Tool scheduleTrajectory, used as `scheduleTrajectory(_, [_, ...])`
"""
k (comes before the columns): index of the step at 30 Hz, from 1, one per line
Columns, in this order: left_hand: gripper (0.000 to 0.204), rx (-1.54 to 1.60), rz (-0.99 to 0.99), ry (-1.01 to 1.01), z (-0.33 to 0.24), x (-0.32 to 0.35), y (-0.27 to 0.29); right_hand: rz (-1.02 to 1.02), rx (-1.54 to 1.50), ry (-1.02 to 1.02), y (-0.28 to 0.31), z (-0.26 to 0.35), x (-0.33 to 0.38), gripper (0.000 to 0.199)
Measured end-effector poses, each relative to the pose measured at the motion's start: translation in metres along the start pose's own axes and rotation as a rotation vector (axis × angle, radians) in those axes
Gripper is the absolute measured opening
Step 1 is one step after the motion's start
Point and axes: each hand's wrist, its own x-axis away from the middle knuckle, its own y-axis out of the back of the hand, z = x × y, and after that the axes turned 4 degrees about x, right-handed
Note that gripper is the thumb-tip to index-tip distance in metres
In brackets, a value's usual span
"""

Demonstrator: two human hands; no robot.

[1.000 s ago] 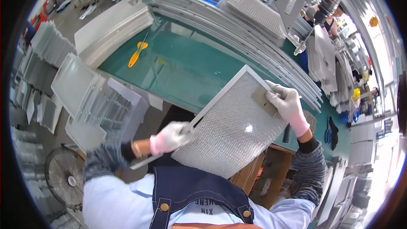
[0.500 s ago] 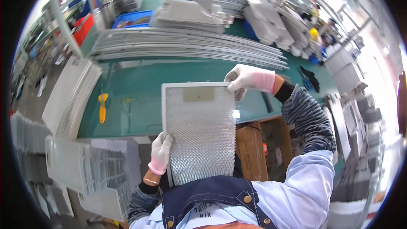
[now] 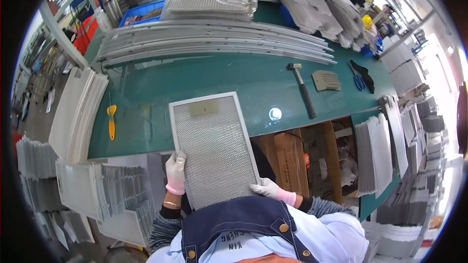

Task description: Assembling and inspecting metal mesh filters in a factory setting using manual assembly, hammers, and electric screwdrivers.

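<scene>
A rectangular metal mesh filter panel (image 3: 212, 146) with a pale frame tilts up from my lap, its far end over the green table. A small tan label (image 3: 204, 107) sits on the mesh near that far end. My left hand (image 3: 176, 168), in a white glove with a pink cuff, grips the panel's left edge. Low on the opposite edge, my gloved right hand (image 3: 270, 189) is closed on the frame near its corner. Both thumbs lie on the upper face; the fingers beneath are hidden.
On the green table (image 3: 195, 75) lie a hammer (image 3: 304, 92), tan labels (image 3: 326, 81), blue-handled scissors (image 3: 359, 80) and a yellow-handled tool (image 3: 111, 122). Long metal strips (image 3: 214, 41) are stacked behind. Panel stacks (image 3: 78, 112) stand at the left, and an open cardboard box (image 3: 290, 160) is below the edge.
My right hand has moved from the panel's far right corner down to its near right side. The panel has turned, its far end swinging left, while my left hand keeps its hold.
</scene>
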Motion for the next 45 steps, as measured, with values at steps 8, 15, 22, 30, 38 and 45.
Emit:
scheduleTrajectory(8, [0.048,-0.252,0.188,0.124,0.013,0.089,0.036,-0.459,0.463,0.572,-0.007,-0.020,-0.041,0.028])
scheduleTrajectory(15, [0.032,-0.287,0.071,-0.303,-0.118,-0.019,0.017,0.074,0.069,0.510,-0.079,0.192,-0.094,0.025])
scheduleTrajectory(22, [0.034,0.114,0.150,-0.362,-0.171,-0.071,-0.011,-0.139,0.300,0.877,-0.097,0.253,-0.132,0.015])
scheduleTrajectory(30, [0.031,0.020,-0.019,-0.455,-0.169,-0.106,-0.012,-0.417,0.729,0.974,-0.103,0.274,-0.155,0.017])
scheduleTrajectory(38, [0.030,0.146,-0.009,-0.478,-0.178,-0.105,-0.015,0.031,0.242,0.803,-0.102,0.292,-0.160,0.022])
scheduleTrajectory(45, [0.029,0.392,-0.140,-0.227,-0.062,-0.082,-0.041,0.399,0.470,0.620,-0.101,0.332,-0.107,0.044])
